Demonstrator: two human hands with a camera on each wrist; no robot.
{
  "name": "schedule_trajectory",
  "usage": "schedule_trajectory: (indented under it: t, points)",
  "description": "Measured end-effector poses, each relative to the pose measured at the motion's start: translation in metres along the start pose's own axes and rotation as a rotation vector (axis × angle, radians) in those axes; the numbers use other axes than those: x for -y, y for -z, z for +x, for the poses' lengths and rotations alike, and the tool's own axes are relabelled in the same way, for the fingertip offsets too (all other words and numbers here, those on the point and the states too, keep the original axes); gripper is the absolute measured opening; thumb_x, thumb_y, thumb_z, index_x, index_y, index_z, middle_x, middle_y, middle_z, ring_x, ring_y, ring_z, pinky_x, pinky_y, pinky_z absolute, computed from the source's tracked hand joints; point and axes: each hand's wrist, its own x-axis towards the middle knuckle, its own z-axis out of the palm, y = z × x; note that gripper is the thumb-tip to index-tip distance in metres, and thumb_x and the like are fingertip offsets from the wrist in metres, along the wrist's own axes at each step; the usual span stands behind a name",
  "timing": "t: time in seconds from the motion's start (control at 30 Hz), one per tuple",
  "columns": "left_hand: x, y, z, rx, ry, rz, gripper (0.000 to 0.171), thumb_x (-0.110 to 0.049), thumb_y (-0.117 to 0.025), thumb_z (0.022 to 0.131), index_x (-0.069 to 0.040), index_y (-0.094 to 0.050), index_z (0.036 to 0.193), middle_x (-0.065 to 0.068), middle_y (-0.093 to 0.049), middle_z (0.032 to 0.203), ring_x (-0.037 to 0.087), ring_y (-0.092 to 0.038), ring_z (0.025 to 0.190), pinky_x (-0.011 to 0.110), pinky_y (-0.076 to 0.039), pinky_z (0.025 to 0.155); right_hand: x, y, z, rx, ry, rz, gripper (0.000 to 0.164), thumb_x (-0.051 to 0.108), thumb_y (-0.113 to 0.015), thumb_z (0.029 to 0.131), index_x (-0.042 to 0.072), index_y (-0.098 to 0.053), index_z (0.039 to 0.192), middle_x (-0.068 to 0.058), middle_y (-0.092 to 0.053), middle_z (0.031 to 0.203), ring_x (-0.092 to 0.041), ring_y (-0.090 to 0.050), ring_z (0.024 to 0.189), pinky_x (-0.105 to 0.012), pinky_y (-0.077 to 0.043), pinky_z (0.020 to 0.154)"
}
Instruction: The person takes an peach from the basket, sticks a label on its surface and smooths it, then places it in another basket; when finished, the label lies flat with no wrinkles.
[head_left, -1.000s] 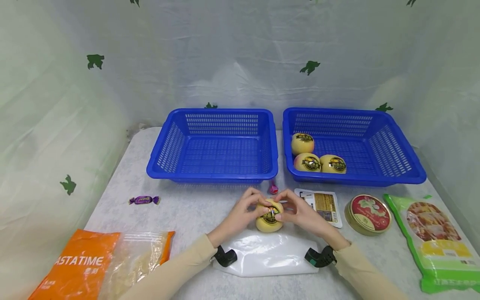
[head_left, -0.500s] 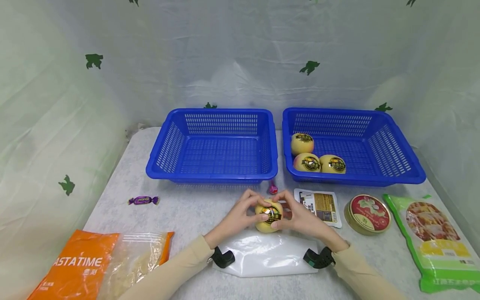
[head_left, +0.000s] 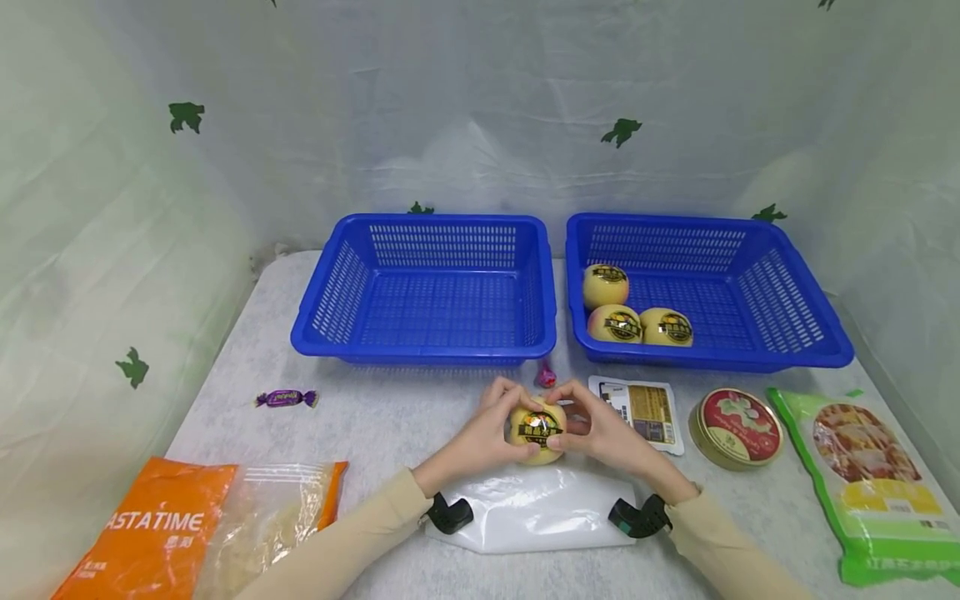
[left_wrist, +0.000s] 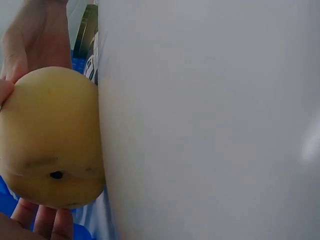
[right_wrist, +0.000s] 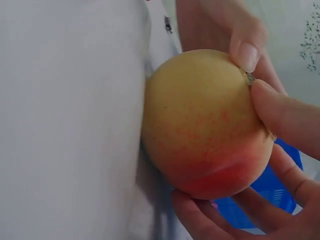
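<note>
A yellow peach [head_left: 537, 429] with a black-and-gold sticker sits between both hands, just above a white plastic pouch [head_left: 532, 517] on the table. My left hand [head_left: 489, 427] grips its left side, thumb at the sticker's lower edge. From the right, my right hand [head_left: 606, 433] holds it with curled fingers, the thumb pressing near the sticker's right end. In the left wrist view, the peach [left_wrist: 52, 125] shows its underside with a small dark hollow. The right wrist view shows a red blush on the peach [right_wrist: 207, 130] and both thumbs along the sticker's edge.
Behind the hands stand a blue basket [head_left: 423, 354] and a second blue basket [head_left: 720, 358] bearing three stickered peaches. A lollipop [head_left: 546, 376], flat packet [head_left: 651, 412], round tin [head_left: 737, 427] and green bag [head_left: 870, 492] lie rightward; a purple candy [head_left: 287, 398] and orange bag [head_left: 150, 525] lie left.
The sticker has come to face the camera more fully. My left thumb has slid down to its lower edge, and the right thumb has shifted slightly lower. Both hands keep hold of the peach.
</note>
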Motion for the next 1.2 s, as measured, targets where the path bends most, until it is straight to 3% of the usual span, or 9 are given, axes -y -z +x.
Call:
schedule_trajectory:
  t: [0.13,0.3,0.5,0.6,0.67,0.77,0.97,1.2]
  points:
    - [-0.001,-0.002,0.0,-0.015,-0.025,0.083,0.042,-0.034,-0.075,0.069,-0.027,-0.048,0.101,-0.006,-0.033,0.107,0.015,-0.034,0.102,0.036,-0.038,0.084,-0.001,0.001,0.0,-0.014,0.011,-0.017,0.042,0.008,-0.069,0.078,0.005,-0.044,0.111,-0.013,-0.042,0.121,-0.032,-0.045,0.111,-0.037,-0.043,0.088]
    - [0.001,-0.003,0.001,-0.018,-0.039,0.062,0.039,-0.04,-0.072,0.072,-0.026,-0.049,0.1,-0.006,-0.033,0.104,0.015,-0.033,0.1,0.035,-0.038,0.084,-0.006,0.006,0.0,-0.03,-0.006,-0.001,0.032,0.009,-0.062,0.084,0.004,-0.046,0.111,-0.013,-0.044,0.12,-0.032,-0.047,0.109,-0.039,-0.041,0.089]
    - [0.011,0.007,0.007,0.079,-0.031,-0.175,0.021,-0.02,-0.063,0.084,-0.015,-0.059,0.104,0.0,-0.038,0.105,0.016,-0.036,0.102,0.037,-0.036,0.087,-0.008,0.008,0.002,-0.04,-0.023,0.054,0.03,0.009,-0.062,0.084,0.001,-0.046,0.109,-0.016,-0.044,0.12,-0.033,-0.049,0.107,-0.039,-0.043,0.087]
    - [0.013,0.01,0.01,0.092,0.023,-0.305,0.017,-0.014,-0.059,0.087,-0.009,-0.061,0.103,0.002,-0.041,0.103,0.016,-0.038,0.102,0.036,-0.033,0.091,-0.008,0.007,0.003,-0.028,-0.038,0.082,0.029,0.01,-0.06,0.086,0.0,-0.045,0.109,-0.016,-0.043,0.119,-0.033,-0.049,0.108,-0.039,-0.043,0.086]
    - [0.011,0.011,0.01,0.078,0.058,-0.344,0.018,-0.014,-0.058,0.087,-0.007,-0.062,0.103,0.002,-0.043,0.102,0.015,-0.039,0.1,0.036,-0.033,0.09,-0.007,0.007,0.004,-0.034,-0.055,0.097,0.028,0.012,-0.058,0.087,0.0,-0.045,0.109,-0.016,-0.043,0.119,-0.033,-0.049,0.109,-0.038,-0.043,0.086]
    - [0.0,0.015,0.008,0.052,0.059,-0.352,0.017,-0.01,-0.057,0.087,-0.002,-0.063,0.101,0.004,-0.046,0.099,0.016,-0.041,0.097,0.036,-0.035,0.088,-0.006,0.006,0.005,-0.068,-0.07,0.096,0.027,0.013,-0.059,0.087,0.0,-0.046,0.107,-0.016,-0.045,0.118,-0.033,-0.05,0.108,-0.038,-0.044,0.085]
    - [-0.019,0.018,0.005,0.034,0.025,-0.282,0.014,-0.003,-0.054,0.088,0.003,-0.061,0.098,0.007,-0.043,0.097,0.019,-0.04,0.096,0.04,-0.035,0.089,-0.003,0.002,0.004,-0.114,-0.065,0.068,0.026,0.011,-0.059,0.087,-0.002,-0.047,0.105,-0.018,-0.046,0.119,-0.035,-0.049,0.107,-0.04,-0.044,0.085]
    - [-0.022,0.016,0.003,-0.014,0.059,-0.3,0.014,-0.003,-0.056,0.086,0.005,-0.062,0.096,0.007,-0.043,0.093,0.018,-0.041,0.093,0.038,-0.036,0.087,-0.003,0.006,0.002,-0.018,-0.062,0.09,0.032,0.008,-0.06,0.085,-0.001,-0.043,0.111,-0.017,-0.044,0.122,-0.033,-0.047,0.111,-0.039,-0.041,0.089]
